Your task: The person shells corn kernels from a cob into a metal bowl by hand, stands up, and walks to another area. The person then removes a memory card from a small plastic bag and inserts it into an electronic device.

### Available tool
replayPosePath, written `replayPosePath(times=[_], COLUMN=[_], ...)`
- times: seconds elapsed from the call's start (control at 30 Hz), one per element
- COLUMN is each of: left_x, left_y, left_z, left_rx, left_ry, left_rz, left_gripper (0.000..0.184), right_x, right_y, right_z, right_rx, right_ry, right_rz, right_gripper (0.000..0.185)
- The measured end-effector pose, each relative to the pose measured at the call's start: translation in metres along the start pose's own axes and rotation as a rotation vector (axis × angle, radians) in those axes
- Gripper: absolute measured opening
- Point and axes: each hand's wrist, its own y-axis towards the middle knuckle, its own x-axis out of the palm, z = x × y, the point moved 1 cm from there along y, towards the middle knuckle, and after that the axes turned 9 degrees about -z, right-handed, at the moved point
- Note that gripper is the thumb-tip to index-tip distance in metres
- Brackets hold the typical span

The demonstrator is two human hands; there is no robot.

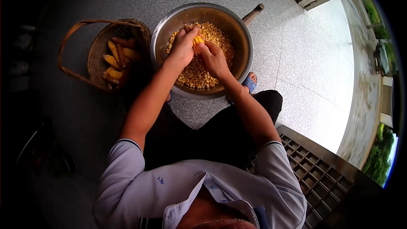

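A yellow corn cob [198, 46] is held between my two hands, above a wide metal basin [244, 55]. My left hand [183, 47] wraps round the cob's far end. On the near side, my right hand [213, 58] grips it with the thumb pressed on the kernels. Loose corn kernels [198, 79] cover the basin's bottom beneath both hands. Left of the basin stands a woven basket [95, 61] with a tall loop handle, holding several corn cobs [113, 51], some yellow and some reddish brown.
A wooden handle [253, 14] sticks out past the basin's far right rim. My feet in blue sandals [250, 82] flank the basin on the speckled floor [292, 59]. A slatted lattice piece [313, 169] lies at lower right, by a bright doorway [339, 29].
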Motion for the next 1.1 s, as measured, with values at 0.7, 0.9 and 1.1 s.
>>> replayPosePath(times=[0.7,0.9,1.1], left_x=[0.004,0.007,0.009], left_y=[0.000,0.000,-0.003], left_z=[0.010,0.004,0.004], left_rx=[-0.024,-0.026,0.006], left_ry=[0.024,0.021,0.085], left_rz=[-0.096,-0.026,0.000], left_gripper=[0.012,0.011,0.010], right_x=[-0.002,0.007,0.002], right_y=[-0.003,-0.006,-0.008], right_z=[-0.008,-0.008,-0.005], right_rx=[0.202,-0.168,-0.150], right_ry=[0.584,-0.250,-0.307], right_rz=[-0.082,0.050,0.059], right_gripper=[0.042,0.043,0.047])
